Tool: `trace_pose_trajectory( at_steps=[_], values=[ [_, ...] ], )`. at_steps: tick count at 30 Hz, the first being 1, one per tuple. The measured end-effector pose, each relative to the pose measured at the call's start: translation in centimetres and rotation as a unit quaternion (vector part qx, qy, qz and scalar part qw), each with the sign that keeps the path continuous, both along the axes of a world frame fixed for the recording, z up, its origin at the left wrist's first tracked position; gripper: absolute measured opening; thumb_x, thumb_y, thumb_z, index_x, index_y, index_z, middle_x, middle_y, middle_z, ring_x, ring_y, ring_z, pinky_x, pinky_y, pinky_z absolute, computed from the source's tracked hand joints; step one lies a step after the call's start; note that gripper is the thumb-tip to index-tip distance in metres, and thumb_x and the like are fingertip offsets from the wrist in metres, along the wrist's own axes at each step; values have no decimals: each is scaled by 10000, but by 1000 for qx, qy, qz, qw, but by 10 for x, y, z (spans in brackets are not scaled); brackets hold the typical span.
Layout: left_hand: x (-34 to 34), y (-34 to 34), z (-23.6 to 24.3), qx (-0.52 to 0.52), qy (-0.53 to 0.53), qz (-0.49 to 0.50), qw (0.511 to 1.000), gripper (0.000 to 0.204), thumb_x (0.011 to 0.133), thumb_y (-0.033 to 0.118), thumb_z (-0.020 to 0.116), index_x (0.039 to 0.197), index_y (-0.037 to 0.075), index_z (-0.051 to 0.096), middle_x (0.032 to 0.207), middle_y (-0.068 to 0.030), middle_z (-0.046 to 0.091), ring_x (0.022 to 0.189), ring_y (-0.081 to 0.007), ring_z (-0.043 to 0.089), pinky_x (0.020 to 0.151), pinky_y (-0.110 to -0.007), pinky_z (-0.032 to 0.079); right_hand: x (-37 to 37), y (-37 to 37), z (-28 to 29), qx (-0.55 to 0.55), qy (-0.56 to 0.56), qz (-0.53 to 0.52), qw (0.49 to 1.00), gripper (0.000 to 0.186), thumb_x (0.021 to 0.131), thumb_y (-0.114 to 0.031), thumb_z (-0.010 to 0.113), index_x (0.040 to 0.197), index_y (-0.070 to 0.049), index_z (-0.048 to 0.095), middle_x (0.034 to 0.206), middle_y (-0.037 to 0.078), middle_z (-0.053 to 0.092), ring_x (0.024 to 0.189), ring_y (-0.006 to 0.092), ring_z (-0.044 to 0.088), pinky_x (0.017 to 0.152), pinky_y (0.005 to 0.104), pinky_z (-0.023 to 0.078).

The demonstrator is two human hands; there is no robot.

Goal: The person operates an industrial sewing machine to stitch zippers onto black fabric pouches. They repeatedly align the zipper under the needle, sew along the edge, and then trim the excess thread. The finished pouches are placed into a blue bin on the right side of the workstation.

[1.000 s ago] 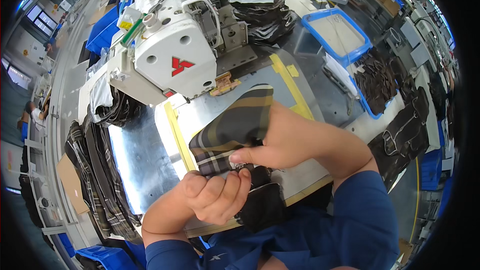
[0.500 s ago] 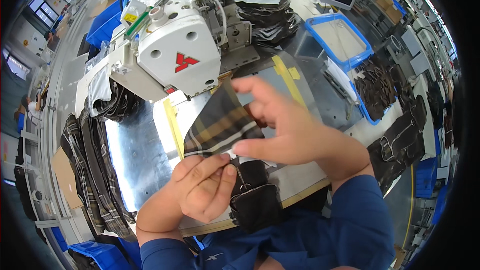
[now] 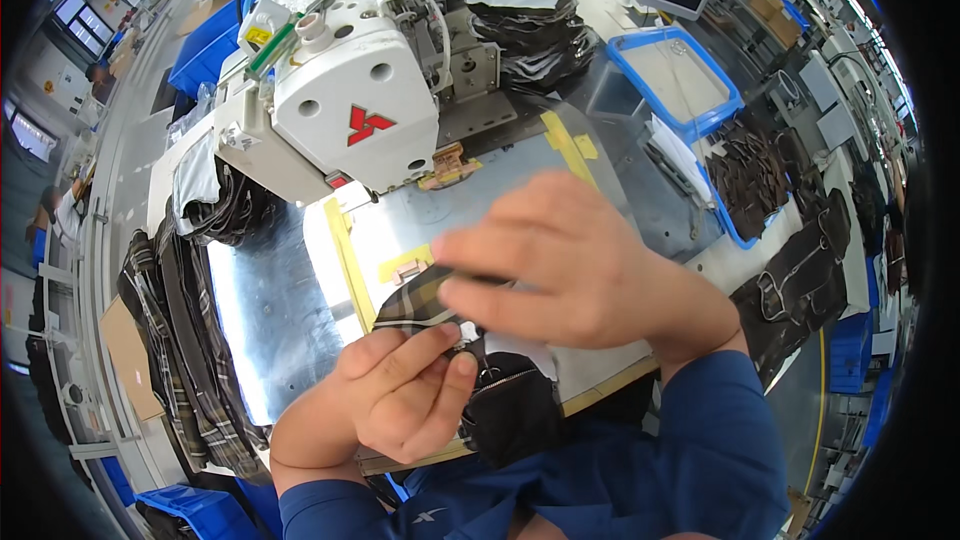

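Cloth (image 3: 415, 308), dark plaid with pale and tan stripes, sits low over the front of the work sheet (image 3: 390, 225), close to our body, probably so that we can see its edge clear of the white machine (image 3: 350, 130). Our left hand (image 3: 405, 390) has thumb and forefinger closed tightly on its near edge, beside a small white scrap (image 3: 467, 333); we judge that so close a pinch steadies the layers. Our right hand (image 3: 565, 275) is over the far part, thumb and fingers parted by a narrow gap; blur keeps us from telling whether they touch the fabric. Just beyond the pinch, to the right, a black zipped pouch (image 3: 515, 415) hangs or rests at the edge; we cannot tell which. Yellow tape (image 3: 345, 265) runs along the sheet, perhaps as a guide. To our left, long plaid pieces (image 3: 190, 360) lie together, seemingly within easy reach.
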State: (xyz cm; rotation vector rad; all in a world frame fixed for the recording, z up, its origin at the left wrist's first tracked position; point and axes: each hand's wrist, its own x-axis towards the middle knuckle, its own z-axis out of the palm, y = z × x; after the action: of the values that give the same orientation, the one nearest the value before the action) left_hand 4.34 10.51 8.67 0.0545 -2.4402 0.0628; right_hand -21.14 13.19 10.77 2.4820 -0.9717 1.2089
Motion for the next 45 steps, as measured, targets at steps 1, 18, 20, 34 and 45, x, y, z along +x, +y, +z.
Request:
trace_pose_trajectory(
  at_steps=[1,18,20,34,45],
  values=[
    [-1,0,-4,-23,23,-10,999,378,759,-109,785,1096,30,684,1028,-120,713,991,-292,709,753,-404,540,-1,1,0,-9,18,18,1000,133,791,-154,741,893,-78,706,970,42,682,974,244,660,817,383,527],
    [-8,-13,-2,83,102,-16,991,353,679,6,762,1014,-102,740,872,-105,699,951,-319,736,757,-385,516,-7,-8,-3,187,-84,188,960,345,779,-27,758,1122,-30,721,1056,107,721,979,336,681,867,437,531],
    [-9,-15,-1,76,104,-25,991,326,689,-5,769,1000,-99,742,876,-100,685,946,-318,739,747,-383,516,-2,-8,-12,143,-84,164,972,292,801,-27,749,1091,-26,721,1021,105,714,948,323,685,851,424,534],
    [-11,-10,8,-50,96,-39,993,196,732,-49,771,924,-10,760,841,-42,582,847,-258,755,662,-315,512,-5,-9,-10,120,-67,206,969,133,845,-96,748,965,-42,726,938,56,696,898,257,693,794,393,542],
    [17,-4,49,373,106,82,918,305,699,180,915,947,40,808,963,-137,769,822,-257,758,682,-333,590,-6,-6,-7,102,-66,222,968,136,867,-132,743,971,-46,732,955,53,728,886,247,718,778,388,554]
  ],
)
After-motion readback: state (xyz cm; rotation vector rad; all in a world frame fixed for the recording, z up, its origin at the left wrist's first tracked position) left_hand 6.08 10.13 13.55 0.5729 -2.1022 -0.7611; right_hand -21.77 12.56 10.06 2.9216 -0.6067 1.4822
